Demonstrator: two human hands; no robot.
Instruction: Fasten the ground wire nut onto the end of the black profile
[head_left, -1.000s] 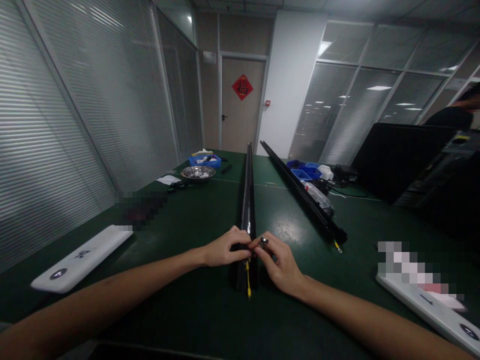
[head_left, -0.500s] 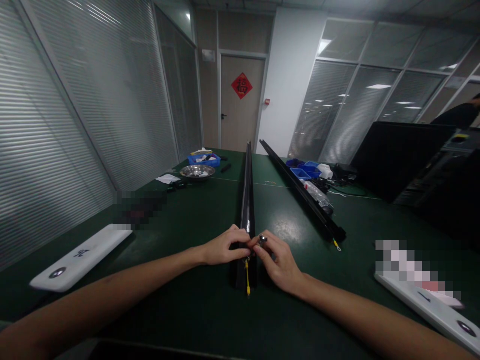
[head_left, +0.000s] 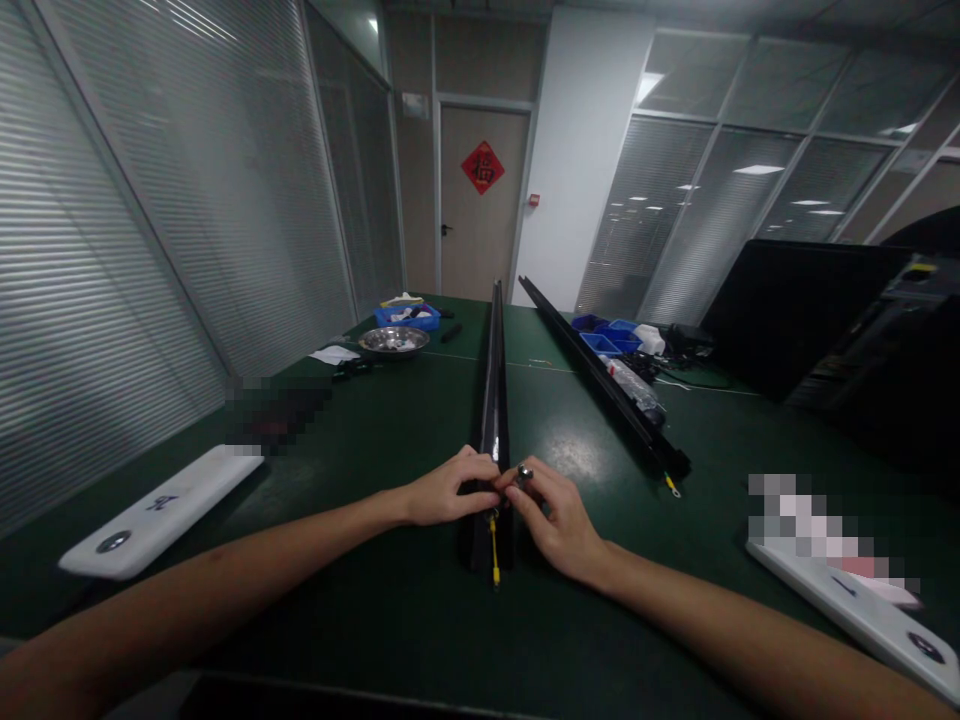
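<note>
Two long black rails lay lengthwise on a green table [head_left: 405, 630]. The central rail [head_left: 493, 400], the piece at the hands, ran from near to far, its near end probably set there for both hands to reach. The right rail [head_left: 600, 372] slanted alongside, well apart at its near end, apparently leaving elbow room but standing between the hands and the items at far right. A dark, screen-like panel [head_left: 810, 310] closed off the right side. White cases [head_left: 161, 515] flanked the forearms at left and right.

The left hand [head_left: 450, 490] was closed narrowly on the central rail, probably to steady it; what lay beneath its fingertips was hidden. The right hand [head_left: 559, 520], thumb and forefinger drawn together beside them, held a small metal piece [head_left: 524, 472], seemingly for fine work.

At far left, a steel bowl [head_left: 394, 352] sat just nearer than a blue bin [head_left: 409, 322]; blue trays [head_left: 598, 345] and a clear bag [head_left: 634, 385] lay beyond the right rail. Smallest, a yellow lead [head_left: 495, 555] extended nearward from the fingers, clear of the grip.
</note>
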